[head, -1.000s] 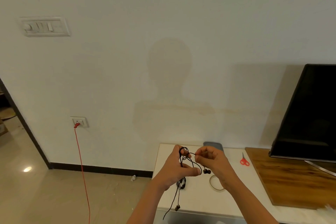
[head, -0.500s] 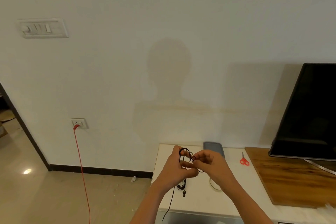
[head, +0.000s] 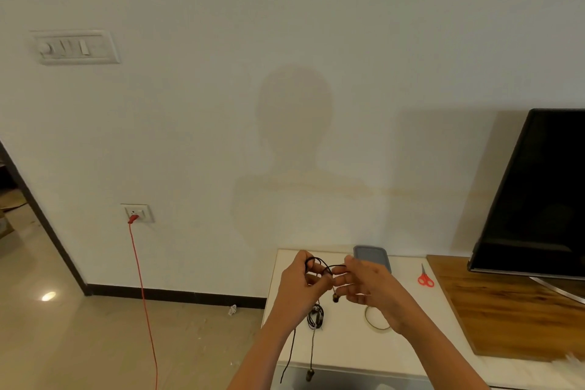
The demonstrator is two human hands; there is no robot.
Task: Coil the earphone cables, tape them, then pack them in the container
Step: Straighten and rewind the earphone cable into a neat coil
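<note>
Cable (head: pixel 319 264) is up over the table (head: pixel 348 348), btwn both hands. L hand (head: pixel 299 286) grips the loops; R hand (head: pixel 368 290) pinches a strand near an earbud (head: pixel 335 298). Prob. v. light, limp, springy: pinch where loops cross, not the earbud.

Above the white table (head: pixel 345 355), the left hand (head: pixel 296 290) and right hand (head: pixel 376 291) pinch a black earphone cable (head: pixel 319 260) looped between them; its loose ends hang past the table's front edge; a coiled earphone (head: pixel 315 319) lies beneath the hands; a tape roll (head: pixel 378 328), grey container (head: pixel 370 256) and red scissors (head: pixel 425 278) sit nearby.
</note>
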